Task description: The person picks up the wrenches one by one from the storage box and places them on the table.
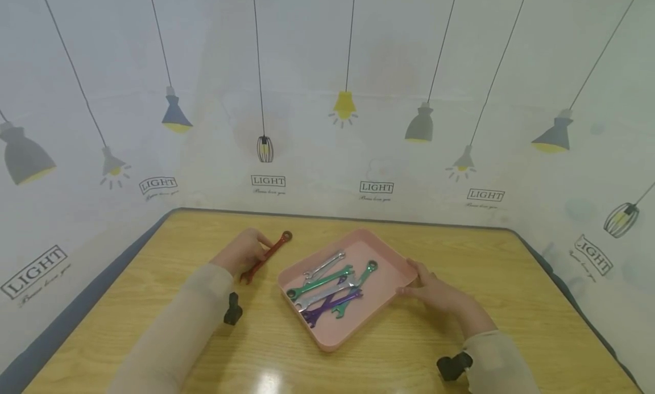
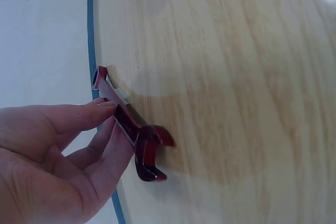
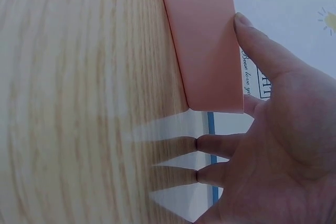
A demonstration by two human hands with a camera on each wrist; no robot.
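My left hand (image 1: 244, 252) pinches a red combination wrench (image 1: 268, 258) between thumb and fingers, to the left of the pink tray (image 1: 386, 280). In the left wrist view the wrench's open end (image 2: 149, 153) points toward the camera and its ring end is farther off. My right hand (image 1: 435, 291) rests at the tray's right corner, thumb on the near side and fingers beyond. The right wrist view shows its thumb against the tray's rim (image 3: 210, 40), the other fingers straight and spread. Inside the tray lie green wrenches (image 1: 324, 281), silver wrenches (image 1: 327, 291) and purple wrenches (image 1: 332, 307), partly overlapping.
A wooden table (image 1: 389, 360) carries the tray, which sits at an angle. Behind and beside it hangs a pale cloth (image 1: 317, 58) printed with lamps. Black wrist devices (image 1: 232, 310) sit at both cuffs.
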